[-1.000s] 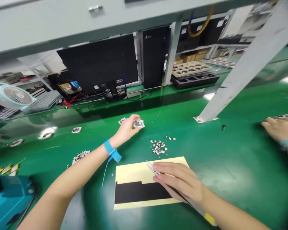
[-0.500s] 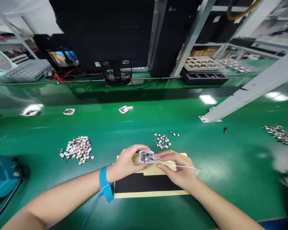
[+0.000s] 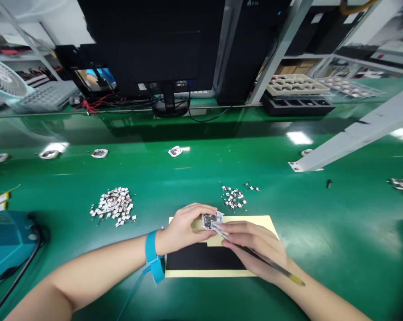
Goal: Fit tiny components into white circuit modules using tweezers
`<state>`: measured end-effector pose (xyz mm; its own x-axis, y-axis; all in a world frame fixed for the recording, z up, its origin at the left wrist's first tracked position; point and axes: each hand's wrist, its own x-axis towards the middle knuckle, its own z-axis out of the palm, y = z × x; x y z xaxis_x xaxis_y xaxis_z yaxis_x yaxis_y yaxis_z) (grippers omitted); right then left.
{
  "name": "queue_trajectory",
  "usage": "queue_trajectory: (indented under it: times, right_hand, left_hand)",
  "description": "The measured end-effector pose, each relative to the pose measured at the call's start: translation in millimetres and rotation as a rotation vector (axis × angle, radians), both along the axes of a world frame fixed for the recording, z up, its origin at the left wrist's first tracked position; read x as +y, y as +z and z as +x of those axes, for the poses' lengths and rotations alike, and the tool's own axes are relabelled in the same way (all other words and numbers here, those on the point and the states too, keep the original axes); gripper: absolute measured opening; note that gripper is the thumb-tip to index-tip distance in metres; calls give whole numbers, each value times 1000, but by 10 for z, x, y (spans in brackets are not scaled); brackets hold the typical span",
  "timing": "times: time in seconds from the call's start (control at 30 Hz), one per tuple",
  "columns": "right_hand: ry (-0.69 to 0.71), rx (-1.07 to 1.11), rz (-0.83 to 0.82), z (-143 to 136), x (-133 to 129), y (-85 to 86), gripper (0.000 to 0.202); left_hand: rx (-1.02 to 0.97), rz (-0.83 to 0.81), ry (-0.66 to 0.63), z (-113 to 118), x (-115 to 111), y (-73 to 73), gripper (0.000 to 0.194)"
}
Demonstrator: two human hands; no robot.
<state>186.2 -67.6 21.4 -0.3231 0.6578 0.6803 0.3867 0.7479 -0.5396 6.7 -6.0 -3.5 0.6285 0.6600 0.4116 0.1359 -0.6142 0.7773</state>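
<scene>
Your left hand (image 3: 179, 225) has its fingers pinching a small white case (image 3: 208, 220) by its edges, the thumb at the near edge and the other fingers at the far edge. The case is above the paper sheet (image 3: 223, 273) on the desk (image 3: 161, 187), its open inside facing you. Your right hand (image 3: 259, 247) has its fingers pinching the tweezers (image 3: 280, 268), whose tips are at the right part of the case. Whether the tips grip a part cannot be told.

The step in hand is judged to be tweezer work inside the case. The next move, in judgement, calls for a steady left hold and light, exact control of the tips.

Pose: your left forearm comes in from the lower left, strap (image 3: 151, 247) at the wrist. Your right forearm comes in from the lower right, the tweezers slanting back under the palm.
</scene>
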Motion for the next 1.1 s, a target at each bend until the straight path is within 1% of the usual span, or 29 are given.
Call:
queue_trajectory:
  times: [0.13,0.2,0.3,0.37,0.43,0.5,0.6,0.67,0.77,0.83,0.93,1.03,1.1]
  right_hand:
    - [-28,45,-106,-5,19,-131,26]
    - [-6,34,-119,15,16,-140,26]
    - [64,-73,-42,42,7,-55,26]
    - [99,-134,34,43,1,15,24]
    - [114,-150,56,30,-8,49,24]
    - [81,-88,4,8,-20,37,26]
    - [-74,111,-130,-28,-30,-26,28]
    - [-144,230,-226,-48,-21,-61,25]
    - [-145,312,-335,-74,3,-79,21]
    - [-136,319,-350,-88,13,-80,21]
    - [-128,323,-327,-100,8,-93,24]
    - [-145,352,-308,-96,0,-118,25]
    - [-163,389,-331,-86,2,-122,25]
  left_hand:
    - [27,38,22,-2,-4,27,37]
    - [18,64,21,-5,-3,33,36]
    - [18,80,22,-5,-1,28,34]
    - [15,83,10,-3,1,24,24]
    - [14,71,0,-2,3,24,12]
    - [16,30,9,-5,5,27,9]
    - [8,-63,40,-16,3,32,14]
    - [-4,-110,53,-24,-3,30,16]
    - [-21,-142,39,-29,-16,26,16]
    - [-30,-150,31,-28,-26,28,16]
    - [-42,-150,42,-22,-38,38,17]
    - [-55,-134,43,-11,-44,44,17]
    - [-65,-113,38,-6,-44,41,18]
